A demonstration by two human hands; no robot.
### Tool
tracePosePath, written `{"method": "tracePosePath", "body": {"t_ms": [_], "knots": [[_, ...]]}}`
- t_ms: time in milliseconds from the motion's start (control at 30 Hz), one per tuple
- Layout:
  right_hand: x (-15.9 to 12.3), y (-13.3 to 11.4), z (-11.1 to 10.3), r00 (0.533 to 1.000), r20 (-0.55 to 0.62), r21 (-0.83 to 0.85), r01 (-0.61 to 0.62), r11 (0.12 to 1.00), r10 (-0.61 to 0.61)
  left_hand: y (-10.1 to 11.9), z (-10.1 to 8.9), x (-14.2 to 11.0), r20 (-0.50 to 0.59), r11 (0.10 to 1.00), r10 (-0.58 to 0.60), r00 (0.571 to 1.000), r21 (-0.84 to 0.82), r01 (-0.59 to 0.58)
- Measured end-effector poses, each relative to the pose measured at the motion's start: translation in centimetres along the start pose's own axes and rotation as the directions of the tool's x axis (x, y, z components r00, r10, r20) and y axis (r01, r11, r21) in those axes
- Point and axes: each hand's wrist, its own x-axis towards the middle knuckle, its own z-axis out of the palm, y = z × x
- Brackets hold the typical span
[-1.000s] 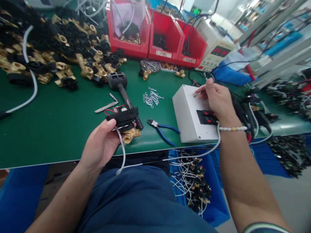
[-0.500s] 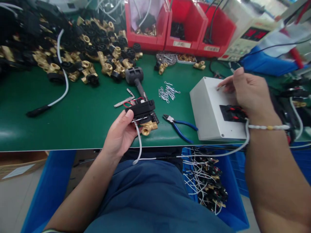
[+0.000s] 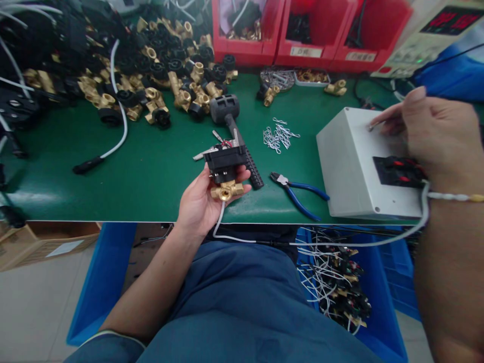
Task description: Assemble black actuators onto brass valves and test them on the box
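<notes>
My left hand (image 3: 198,204) is closed around a brass valve with a black actuator (image 3: 226,166) on top, held over the bench's front edge. Small red wires show at the actuator's top, and a white cable (image 3: 216,229) hangs from the unit. My right hand (image 3: 440,131) is over the grey box (image 3: 359,151), its index fingertip at a small metal toggle switch (image 3: 370,128). The thumb stands raised, apart from that finger; the other fingers are partly hidden. Below this hand, a black terminal with red clips (image 3: 397,171) is set in the box, with a white cable running from it.
Blue-handled cutters (image 3: 302,196), a black mallet (image 3: 226,108) and a heap of wire clips (image 3: 279,137) lie on the green bench. Brass valves (image 3: 181,96) pile up at back left, before red bins (image 3: 310,53). A blue crate (image 3: 381,287) of cabled units stands below.
The view has shifted rightward. My left hand has turned the valve unit so its brass ports face me and the cable hangs underneath. The right index fingertip stays at the toggle switch.
</notes>
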Motion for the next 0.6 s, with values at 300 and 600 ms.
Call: {"method": "tracePosePath", "body": {"t_ms": [300,600], "knots": [[-0.2,-0.43,0.03,0.999,-0.023,-0.043,-0.039,0.998,0.038,-0.32,-0.4,0.29,-0.005,0.994,0.055,0.998,0.09,-0.054],[-0.29,-0.63,0.1,0.999,-0.022,-0.06,-0.05,0.997,0.049,-0.13,-0.08,0.1,-0.034,0.995,0.036,0.999,0.093,-0.033]]}}
